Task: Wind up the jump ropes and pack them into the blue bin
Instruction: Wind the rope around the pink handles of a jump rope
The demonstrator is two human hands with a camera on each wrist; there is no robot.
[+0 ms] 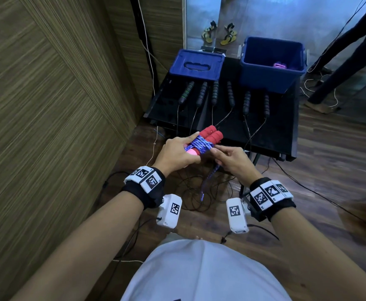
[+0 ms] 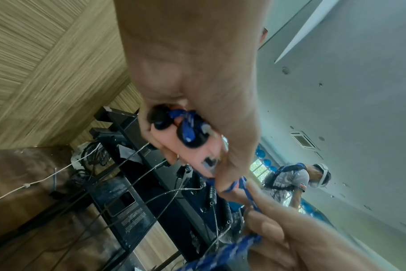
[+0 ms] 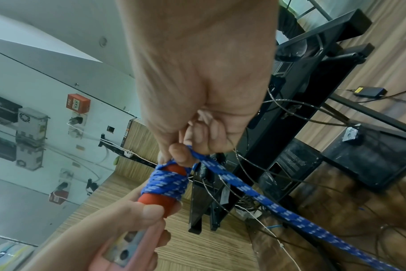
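Head view shows both hands' fingers clamped on the half-wound blue rope (image 1: 200, 145), three black ropes (image 1: 225, 95) left, one in the blue bin (image 1: 272, 61).

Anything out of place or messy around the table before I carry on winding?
Mostly tidy. The oddity is the thin cords of the six black handles: they trail off the table edge into a tangled heap on the floor below your hands. The blue lid lies beside the open blue bin, as expected.
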